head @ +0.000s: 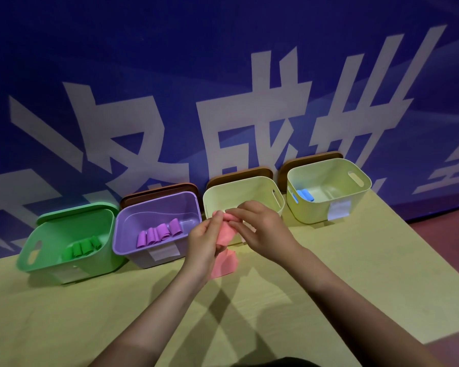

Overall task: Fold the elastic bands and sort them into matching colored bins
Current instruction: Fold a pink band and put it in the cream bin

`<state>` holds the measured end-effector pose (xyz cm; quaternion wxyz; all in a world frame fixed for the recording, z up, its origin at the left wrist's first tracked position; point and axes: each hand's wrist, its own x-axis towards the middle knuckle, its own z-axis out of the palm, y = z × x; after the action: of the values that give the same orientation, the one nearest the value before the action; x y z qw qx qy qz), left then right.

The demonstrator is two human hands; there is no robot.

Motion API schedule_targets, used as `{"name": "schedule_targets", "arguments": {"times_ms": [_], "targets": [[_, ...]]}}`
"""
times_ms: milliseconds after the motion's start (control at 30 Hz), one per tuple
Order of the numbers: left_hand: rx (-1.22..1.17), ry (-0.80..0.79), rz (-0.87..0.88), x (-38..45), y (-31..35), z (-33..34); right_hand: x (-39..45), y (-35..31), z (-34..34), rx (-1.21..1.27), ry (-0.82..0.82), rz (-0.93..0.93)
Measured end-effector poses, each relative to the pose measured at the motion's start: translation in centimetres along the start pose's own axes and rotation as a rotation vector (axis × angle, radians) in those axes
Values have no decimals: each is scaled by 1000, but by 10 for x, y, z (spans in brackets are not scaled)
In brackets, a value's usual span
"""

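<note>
Both hands, left (206, 241) and right (260, 229), are pinching the pink band (224, 243) up in the air in front of the bins. I'd line the edges up square, keep the fold tight, then drop it in the cream bin (249, 188) right behind.

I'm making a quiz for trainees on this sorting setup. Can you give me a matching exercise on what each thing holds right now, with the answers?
Column 1
1. green bin
2. purple bin
3. far-right pale bin
4. both hands, left hand and right hand

Column 2
A. blue bands
B. pink band, held above the table
C. green bands
D. purple bands

Pairs: 1-C, 2-D, 3-A, 4-B
</note>
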<state>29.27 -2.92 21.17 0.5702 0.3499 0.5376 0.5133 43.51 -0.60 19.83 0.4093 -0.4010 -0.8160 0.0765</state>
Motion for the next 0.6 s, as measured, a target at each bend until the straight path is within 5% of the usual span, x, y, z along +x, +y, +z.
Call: {"name": "schedule_targets", "arguments": {"times_ms": [100, 233, 367, 600], "targets": [[-17, -66, -10, 2, 0, -2, 1, 1, -7, 208, -124, 186], [44, -160, 25, 3, 0, -2, 3, -3, -8, 610, -50, 610], [160, -160, 20, 7, -3, -4, 3, 1, -8, 544, -163, 644], [106, -144, -33, 8, -7, -3, -1, 4, -1, 771, -107, 800]]}}
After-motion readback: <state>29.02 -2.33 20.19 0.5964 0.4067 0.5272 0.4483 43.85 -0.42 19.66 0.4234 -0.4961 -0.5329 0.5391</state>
